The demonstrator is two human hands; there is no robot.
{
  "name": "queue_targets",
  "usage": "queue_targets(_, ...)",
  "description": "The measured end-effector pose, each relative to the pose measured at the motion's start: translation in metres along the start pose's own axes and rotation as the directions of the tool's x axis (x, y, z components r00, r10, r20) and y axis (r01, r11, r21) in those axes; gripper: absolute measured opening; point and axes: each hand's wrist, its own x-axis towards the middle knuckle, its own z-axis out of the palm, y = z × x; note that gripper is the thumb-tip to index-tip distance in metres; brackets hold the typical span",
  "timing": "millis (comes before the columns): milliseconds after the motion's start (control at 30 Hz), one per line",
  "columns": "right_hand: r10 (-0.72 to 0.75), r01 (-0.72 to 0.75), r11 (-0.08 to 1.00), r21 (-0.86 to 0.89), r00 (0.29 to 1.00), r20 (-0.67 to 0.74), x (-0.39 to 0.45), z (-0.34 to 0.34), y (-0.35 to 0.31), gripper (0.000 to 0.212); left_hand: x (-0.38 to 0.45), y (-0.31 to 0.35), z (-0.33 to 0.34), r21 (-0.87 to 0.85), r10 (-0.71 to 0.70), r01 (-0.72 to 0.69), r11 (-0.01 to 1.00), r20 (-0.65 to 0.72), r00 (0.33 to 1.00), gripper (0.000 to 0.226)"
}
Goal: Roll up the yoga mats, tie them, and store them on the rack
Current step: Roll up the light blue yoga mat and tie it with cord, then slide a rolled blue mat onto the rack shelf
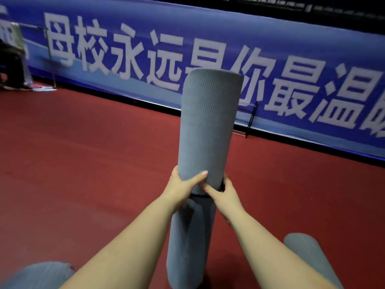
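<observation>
A rolled grey yoga mat (206,126) with a wavy texture is held upright, tilted slightly, in front of me above the red floor. My left hand (183,186) grips its middle from the left, thumb across the front. My right hand (224,195) grips it from the right, fingers on a thin black strap (201,196) that circles the roll. A black wire rack (248,119) stands on the floor by the banner, partly hidden behind the mat.
Another rolled grey mat (310,257) lies at the lower right and a third grey mat (39,275) shows at the lower left corner. A long blue banner (291,59) with white characters runs along the far side. Dark clutter (14,65) sits far left.
</observation>
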Motion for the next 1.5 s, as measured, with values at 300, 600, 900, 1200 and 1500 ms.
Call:
queue_targets(300,0.002,-0.002,1.0,0.011,1.0,0.03,0.038,-0.009,-0.015,0.061,0.036,0.017,0.011,0.066,-0.019,0.023,0.998,-0.066,0.998,0.104)
queue_targets(600,0.068,0.057,0.763,-0.644,0.984,0.167,0.083,0.035,0.016,0.092,0.05,-0.061,-0.015,-0.289,-0.279,0.213,0.933,-0.211,0.937,0.091)
queue_targets(900,0.388,0.338,0.368,-0.866,0.791,0.473,0.094,0.113,0.169,0.104,0.043,-0.226,-0.045,-0.751,-0.72,0.392,0.531,-0.156,0.676,0.055)
queue_targets(1200,0.57,0.38,0.392,-0.838,0.615,0.545,0.057,0.121,0.301,0.106,0.005,-0.322,-0.075,-0.566,-0.923,0.749,0.345,-0.059,0.38,0.074)
queue_targets(1500,0.58,0.206,0.38,-0.902,0.706,0.406,0.044,0.063,0.296,0.114,-0.011,-0.303,-0.098,0.19,-0.849,0.896,0.401,-0.291,0.442,0.051)
